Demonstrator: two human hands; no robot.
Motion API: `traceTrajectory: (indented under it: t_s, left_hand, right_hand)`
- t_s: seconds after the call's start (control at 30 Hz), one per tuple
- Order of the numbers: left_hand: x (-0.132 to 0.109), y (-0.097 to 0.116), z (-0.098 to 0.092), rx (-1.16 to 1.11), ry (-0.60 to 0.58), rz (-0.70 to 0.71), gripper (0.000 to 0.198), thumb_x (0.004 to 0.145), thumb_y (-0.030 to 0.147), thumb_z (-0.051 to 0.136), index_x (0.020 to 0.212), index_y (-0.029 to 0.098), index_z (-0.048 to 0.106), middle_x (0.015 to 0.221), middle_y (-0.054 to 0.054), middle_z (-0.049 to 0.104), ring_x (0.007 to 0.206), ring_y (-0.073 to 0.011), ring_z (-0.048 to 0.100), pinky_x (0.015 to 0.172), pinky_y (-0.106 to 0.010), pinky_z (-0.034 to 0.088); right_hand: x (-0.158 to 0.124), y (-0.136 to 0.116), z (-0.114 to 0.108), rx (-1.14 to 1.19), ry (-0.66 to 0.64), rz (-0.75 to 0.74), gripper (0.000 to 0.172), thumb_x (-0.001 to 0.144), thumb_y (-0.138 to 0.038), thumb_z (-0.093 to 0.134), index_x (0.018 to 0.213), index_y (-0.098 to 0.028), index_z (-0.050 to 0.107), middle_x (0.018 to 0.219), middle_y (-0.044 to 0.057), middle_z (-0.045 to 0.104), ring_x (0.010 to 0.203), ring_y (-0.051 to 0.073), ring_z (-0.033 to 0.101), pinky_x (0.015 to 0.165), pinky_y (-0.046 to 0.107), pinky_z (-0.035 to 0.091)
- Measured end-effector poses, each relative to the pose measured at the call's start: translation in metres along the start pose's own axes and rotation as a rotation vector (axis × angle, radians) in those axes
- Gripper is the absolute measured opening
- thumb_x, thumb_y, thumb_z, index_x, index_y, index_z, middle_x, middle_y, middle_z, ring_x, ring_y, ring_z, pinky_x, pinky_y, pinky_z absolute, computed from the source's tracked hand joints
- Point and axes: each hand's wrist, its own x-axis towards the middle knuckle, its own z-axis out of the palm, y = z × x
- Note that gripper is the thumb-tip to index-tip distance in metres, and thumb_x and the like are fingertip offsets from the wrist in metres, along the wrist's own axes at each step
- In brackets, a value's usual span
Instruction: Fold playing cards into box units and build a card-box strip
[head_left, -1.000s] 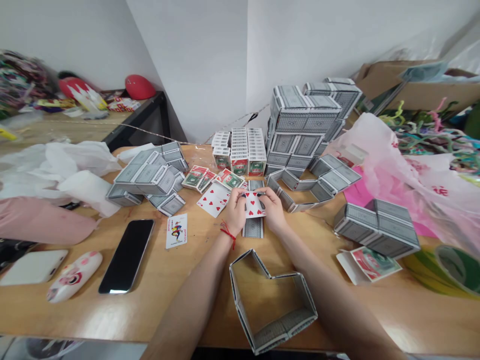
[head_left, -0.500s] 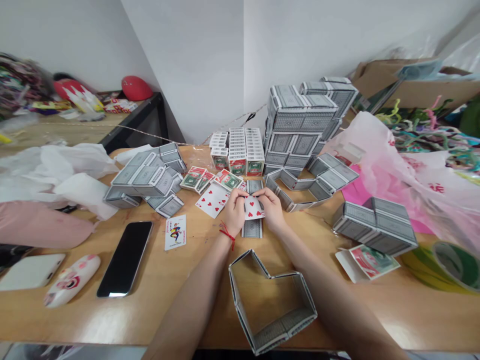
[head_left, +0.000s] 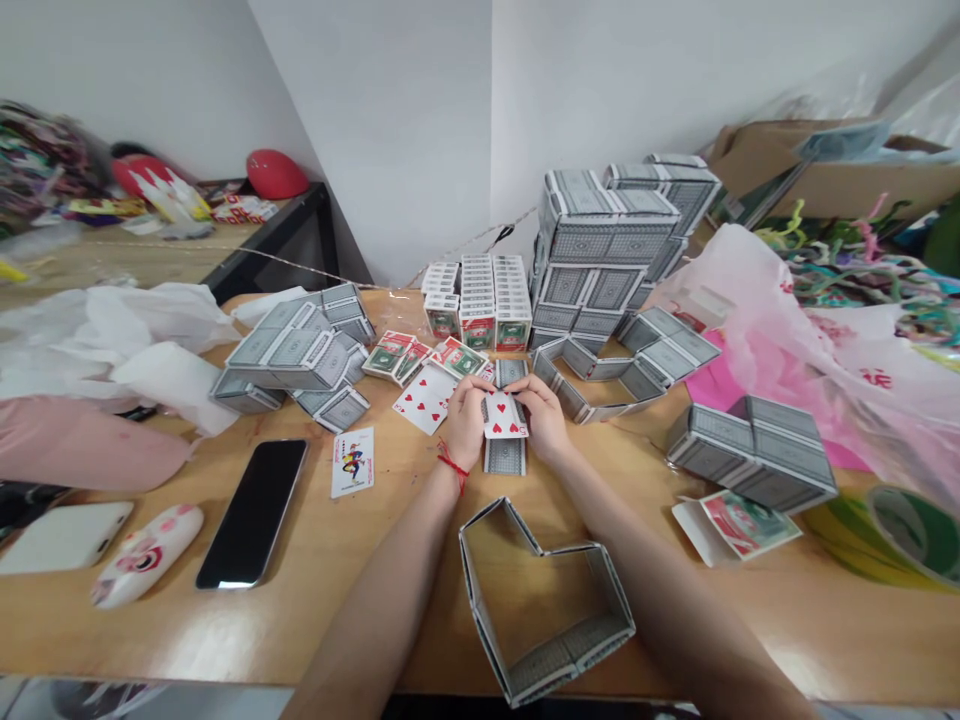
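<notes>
My left hand [head_left: 465,425] and my right hand [head_left: 544,418] meet over the middle of the wooden table [head_left: 360,560], both pinched on one red hearts playing card [head_left: 502,416] held face up between them. Under the hands lies a face-down deck [head_left: 505,455]. A heart-shaped frame built from folded cards [head_left: 544,600] stands just in front of my forearms. A face-up hearts card [head_left: 424,397] and a joker card [head_left: 352,462] lie left of my left hand.
Stacked card-built blocks [head_left: 600,250] rise at the back, with card packs [head_left: 480,300] beside them. More card blocks [head_left: 296,350] sit left and right [head_left: 757,455]. A black phone [head_left: 253,512], a white device [head_left: 64,537] and a pink plastic bag [head_left: 810,350] lie around.
My hands have barely shifted while handling the hearts card; the view has wobbled slightly. Nothing else on the table has moved.
</notes>
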Motion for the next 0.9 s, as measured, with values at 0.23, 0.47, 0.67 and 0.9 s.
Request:
traceTrajectory:
  t_s: [0.23, 0.47, 0.67, 0.9]
  left_hand:
    - [0.002, -0.001, -0.001, -0.011, -0.054, 0.082, 0.019, 0.072, 0.009, 0.039, 0.060, 0.018, 0.050, 0.074, -0.001, 0.054, 0.068, -0.0123, 0.049, 0.060, -0.023, 0.038]
    - [0.001, 0.004, -0.001, -0.051, 0.000, 0.071, 0.019, 0.069, 0.007, 0.041, 0.053, 0.017, 0.047, 0.070, -0.002, 0.053, 0.064, -0.0116, 0.047, 0.058, -0.023, 0.037]
    - [0.000, 0.011, -0.004, -0.090, -0.040, 0.046, 0.018, 0.067, 0.008, 0.045, 0.052, 0.017, 0.047, 0.062, -0.001, 0.051, 0.057, -0.0113, 0.045, 0.052, -0.023, 0.035]
    - [0.000, 0.012, -0.005, -0.055, -0.066, 0.069, 0.018, 0.068, 0.012, 0.045, 0.051, 0.018, 0.047, 0.061, -0.001, 0.052, 0.057, -0.0122, 0.047, 0.053, -0.025, 0.037]
  right_hand:
    - [-0.001, -0.007, -0.003, 0.266, -0.110, 0.160, 0.008, 0.062, -0.015, 0.050, 0.067, -0.019, 0.056, 0.055, -0.004, 0.048, 0.044, 0.009, 0.041, 0.039, 0.019, 0.032]
    - [0.001, -0.010, -0.007, 0.419, -0.252, 0.326, 0.012, 0.069, -0.019, 0.043, 0.073, -0.017, 0.055, 0.052, -0.003, 0.052, 0.041, 0.009, 0.047, 0.039, 0.019, 0.042]
    - [0.000, -0.010, -0.008, 0.374, -0.393, 0.481, 0.011, 0.080, -0.027, 0.051, 0.080, -0.016, 0.052, 0.053, -0.003, 0.057, 0.039, 0.009, 0.053, 0.036, 0.017, 0.044]
    - [0.000, -0.019, -0.018, 0.319, -0.656, 0.712, 0.031, 0.090, -0.034, 0.030, 0.078, -0.013, 0.050, 0.040, -0.002, 0.051, 0.021, 0.006, 0.035, 0.018, 0.012, 0.022]
